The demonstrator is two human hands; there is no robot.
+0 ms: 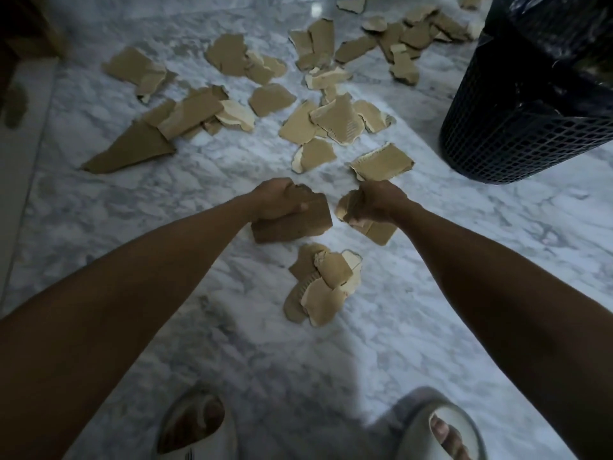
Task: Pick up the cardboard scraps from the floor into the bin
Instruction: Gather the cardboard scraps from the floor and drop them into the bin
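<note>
On the marble floor (447,260), cardboard scraps (298,124) lie scattered beyond both hands, toward the black mesh bin (517,127) at the far right; a small pile (323,283) sits just nearer than the hands. The left hand (277,199) grips a big brown piece (298,224), fingers curled round it. The right hand (378,202) clutches smaller torn pieces (381,232).

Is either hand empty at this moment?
No: the left hand grips a brown cardboard piece, and the right hand grips smaller scraps, both above the marble floor.
</note>
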